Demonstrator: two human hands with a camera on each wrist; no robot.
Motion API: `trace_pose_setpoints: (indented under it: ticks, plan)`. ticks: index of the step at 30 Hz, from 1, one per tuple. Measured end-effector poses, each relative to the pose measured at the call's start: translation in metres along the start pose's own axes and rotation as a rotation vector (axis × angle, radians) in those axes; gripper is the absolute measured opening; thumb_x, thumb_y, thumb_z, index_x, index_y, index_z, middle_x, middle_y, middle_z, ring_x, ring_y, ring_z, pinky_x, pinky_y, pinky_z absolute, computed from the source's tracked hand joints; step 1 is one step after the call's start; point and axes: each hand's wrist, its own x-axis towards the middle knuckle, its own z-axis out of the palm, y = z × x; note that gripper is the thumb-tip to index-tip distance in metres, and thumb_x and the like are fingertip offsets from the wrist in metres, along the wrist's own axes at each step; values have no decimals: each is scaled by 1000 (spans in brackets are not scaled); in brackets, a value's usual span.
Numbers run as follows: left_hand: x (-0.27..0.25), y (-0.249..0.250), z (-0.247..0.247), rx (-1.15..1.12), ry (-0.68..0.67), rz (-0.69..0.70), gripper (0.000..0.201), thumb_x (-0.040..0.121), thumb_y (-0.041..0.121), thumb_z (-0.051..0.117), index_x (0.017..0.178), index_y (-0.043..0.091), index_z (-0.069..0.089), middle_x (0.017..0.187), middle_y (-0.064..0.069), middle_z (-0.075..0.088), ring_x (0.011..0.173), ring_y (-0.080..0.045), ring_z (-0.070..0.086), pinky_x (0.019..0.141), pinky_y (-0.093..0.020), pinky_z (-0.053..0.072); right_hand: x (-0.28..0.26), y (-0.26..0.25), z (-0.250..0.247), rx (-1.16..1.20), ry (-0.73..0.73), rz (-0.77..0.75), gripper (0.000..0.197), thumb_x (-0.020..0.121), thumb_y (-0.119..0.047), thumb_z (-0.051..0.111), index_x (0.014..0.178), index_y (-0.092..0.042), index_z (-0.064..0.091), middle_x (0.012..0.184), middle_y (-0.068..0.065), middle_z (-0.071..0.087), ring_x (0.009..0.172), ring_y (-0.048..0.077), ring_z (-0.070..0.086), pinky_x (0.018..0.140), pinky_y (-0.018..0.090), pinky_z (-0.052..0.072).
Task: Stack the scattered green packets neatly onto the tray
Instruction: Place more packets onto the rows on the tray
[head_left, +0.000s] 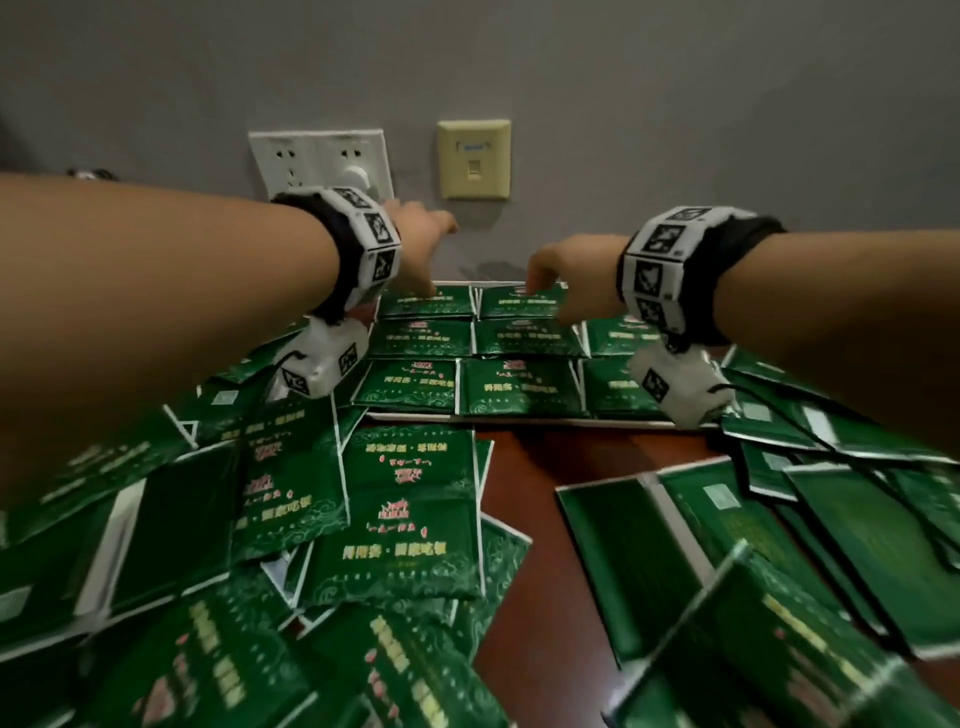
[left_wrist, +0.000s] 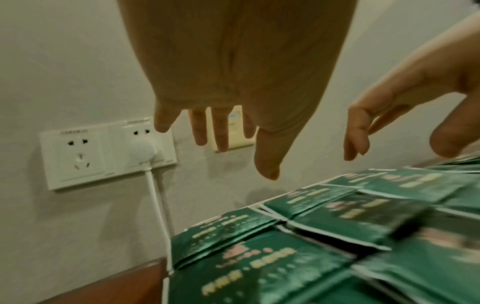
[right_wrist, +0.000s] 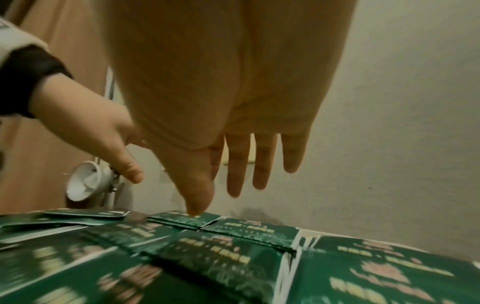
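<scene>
Green packets (head_left: 519, 387) lie face up in neat rows on a white-rimmed tray (head_left: 519, 419) against the wall. Both hands hover over the tray's far row, holding nothing. My left hand (head_left: 431, 254) has its fingers straight and spread (left_wrist: 221, 131), the thumb pointing down over the far-left packet (head_left: 426, 304). My right hand (head_left: 561, 280) is also flat (right_wrist: 246, 164), and its thumb tip touches the far middle packet (right_wrist: 187, 219). Several loose green packets (head_left: 410, 514) lie scattered on the table in front of the tray and to both sides.
The brown table (head_left: 545, 519) shows bare between the piles of packets. On the grey wall behind the tray are a white double socket (head_left: 311, 161), its white plug and cable (left_wrist: 141, 149), and a beige data socket (head_left: 474, 158).
</scene>
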Motion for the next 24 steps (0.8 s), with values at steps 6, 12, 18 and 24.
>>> trace_pose_setpoints:
  ticks: [6,12,18,24]
  plan:
    - [-114,95,-29,-122,-92,205,45,88,34,68,126,13,58,123,-11,61,111,-30,56,82,-31,43,-127,-18,7,-35,-151,-10,46,79,-32,75,121,-23,57,118,1,62,96,20,57,80,26,44]
    - [-239,211,-13,-259,-183,320,31,87,39,61,91,8,62,87,-9,60,82,-30,58,70,-33,49,-248,-26,29,-145,-360,34,67,72,-49,79,125,-16,55,116,3,64,101,22,62,77,26,46]
    - [-301,264,5,-385,-303,409,62,80,42,74,131,16,50,125,-6,56,111,-25,56,93,-36,50,-328,-17,52,-133,-467,146,83,64,-58,80,130,-25,43,120,-1,58,99,17,58,83,30,49]
    - [-312,286,17,-395,-232,283,90,65,63,77,134,17,42,127,-9,48,118,-29,44,98,-40,43,-363,-17,74,-243,-465,207,95,67,-54,80,142,-19,33,124,1,55,112,21,55,78,29,40]
